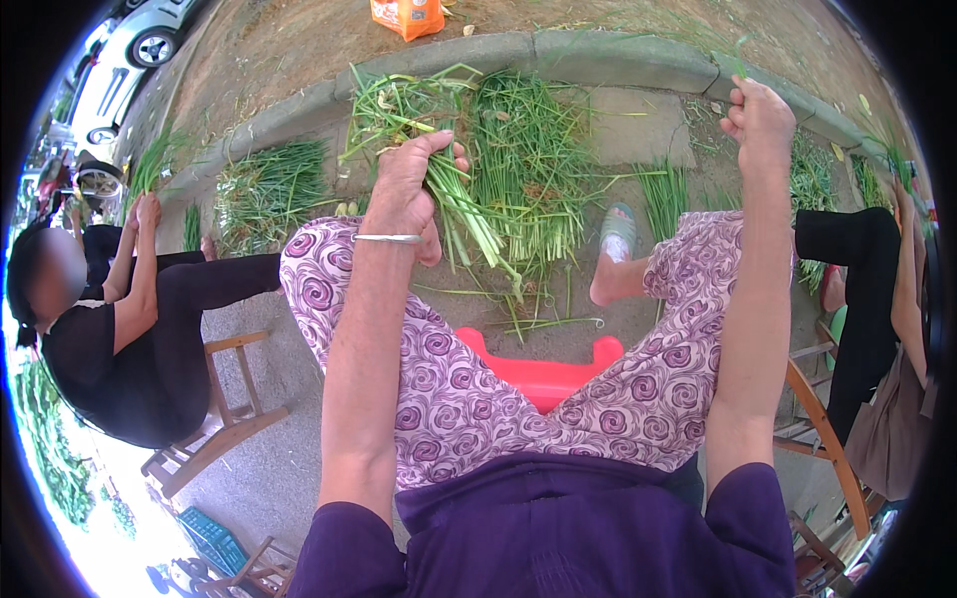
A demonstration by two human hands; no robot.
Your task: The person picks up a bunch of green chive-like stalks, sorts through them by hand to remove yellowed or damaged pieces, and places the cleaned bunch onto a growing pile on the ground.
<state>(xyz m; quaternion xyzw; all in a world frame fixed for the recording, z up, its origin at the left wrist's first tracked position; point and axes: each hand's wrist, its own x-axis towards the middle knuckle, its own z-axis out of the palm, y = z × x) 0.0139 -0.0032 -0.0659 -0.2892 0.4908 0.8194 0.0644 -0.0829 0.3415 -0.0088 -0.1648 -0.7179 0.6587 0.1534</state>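
Note:
My left hand (411, 183) grips a bunch of long green stalks (471, 224), likely chives or a similar leafy allium, with the pale ends slanting down toward my knees. My right hand (766, 119) is raised far to the right, fingers closed around a thin wisp of green leaves (742, 61) that sticks up past the fist. Between my feet lies a large heap of cut stalks (531, 157). A tangled heap with yellowed leaves (396, 101) spreads behind my left hand. Beside my sandalled right foot (617, 232) rests a smaller, neater bundle (664, 198).
A concrete kerb (613, 60) curves behind the heaps, with an orange bag (410, 16) on the soil beyond. Another pile (273, 194) lies to the left, near a seated person (127, 359) holding stalks. A second person (852, 247) sits at right. Below me is a red plastic stool (538, 377).

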